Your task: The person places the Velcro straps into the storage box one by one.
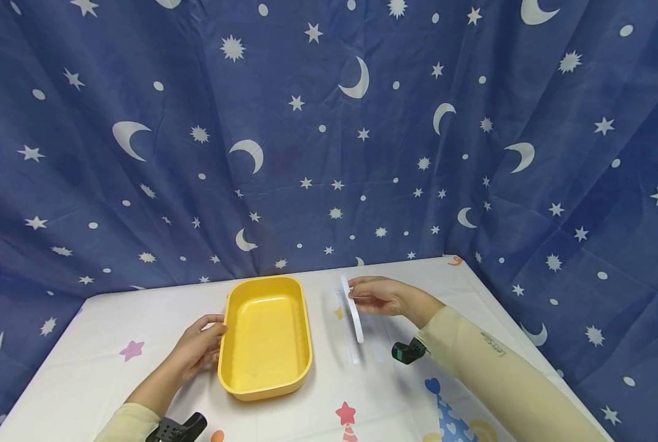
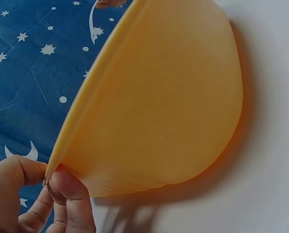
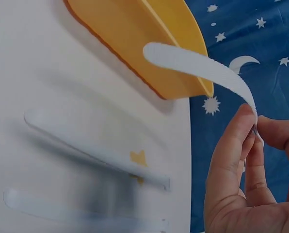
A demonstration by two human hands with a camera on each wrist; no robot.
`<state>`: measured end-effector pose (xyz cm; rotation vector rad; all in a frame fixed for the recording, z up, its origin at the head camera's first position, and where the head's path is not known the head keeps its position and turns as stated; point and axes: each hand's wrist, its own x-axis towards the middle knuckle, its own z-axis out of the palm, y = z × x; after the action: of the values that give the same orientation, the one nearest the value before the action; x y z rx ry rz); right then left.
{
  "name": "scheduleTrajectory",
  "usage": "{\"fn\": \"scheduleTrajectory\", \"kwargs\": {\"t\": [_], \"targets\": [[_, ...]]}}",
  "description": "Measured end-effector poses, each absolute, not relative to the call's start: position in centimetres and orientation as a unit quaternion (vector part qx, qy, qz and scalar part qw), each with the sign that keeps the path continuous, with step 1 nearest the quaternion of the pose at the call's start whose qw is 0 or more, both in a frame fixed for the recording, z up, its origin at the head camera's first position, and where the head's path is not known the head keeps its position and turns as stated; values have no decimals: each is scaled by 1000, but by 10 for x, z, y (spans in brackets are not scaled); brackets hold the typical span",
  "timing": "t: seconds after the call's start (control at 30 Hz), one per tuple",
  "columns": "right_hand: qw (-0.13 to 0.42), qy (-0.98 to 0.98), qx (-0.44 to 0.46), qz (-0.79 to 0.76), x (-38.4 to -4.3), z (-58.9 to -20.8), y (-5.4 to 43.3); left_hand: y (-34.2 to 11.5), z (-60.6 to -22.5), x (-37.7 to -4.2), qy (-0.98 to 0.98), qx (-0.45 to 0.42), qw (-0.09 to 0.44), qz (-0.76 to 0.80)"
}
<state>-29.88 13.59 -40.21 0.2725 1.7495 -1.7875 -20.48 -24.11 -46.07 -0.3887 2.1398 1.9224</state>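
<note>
1. We are facing a dark-blue curtain (image 1: pixel 285 221), hanging in folds.
2. Across it we are seeing pale crescent moons (image 1: pixel 362 83), stars (image 1: pixel 313 32), bursts (image 1: pixel 232 48) and dots (image 1: pixel 158 86).
3. Below, we are looking down at a white tablecloth (image 1: pixel 169 302).
4. On its left we are spotting a pink star print (image 1: pixel 132 350).
5. Near the front we are finding a red star print (image 1: pixel 345 413) and, farther right, a blue party-hat print (image 1: pixel 449 420) topped with a heart (image 1: pixel 432 385).
6. At the far right corner we are noticing a small orange print (image 1: pixel 456 261).

Glossy plastic tray (image 1: pixel 265 344) and matt white strip (image 3: pixel 198 64)
</note>
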Motion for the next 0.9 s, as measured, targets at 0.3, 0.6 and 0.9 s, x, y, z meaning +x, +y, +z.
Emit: {"fn": "scheduleTrajectory", "kwargs": {"t": [0.3,0.6,0.9], "targets": [[316,656,108,-677,-297,-401,125,-242,-462,-204,731,-131,122,659],[325,661,106,-668,-297,-400,109,-242,-463,-206,731,-133,126,657],[329,660,99,-668,-293,-400,98,-242,-461,-204,733,-138,126,654]]}}
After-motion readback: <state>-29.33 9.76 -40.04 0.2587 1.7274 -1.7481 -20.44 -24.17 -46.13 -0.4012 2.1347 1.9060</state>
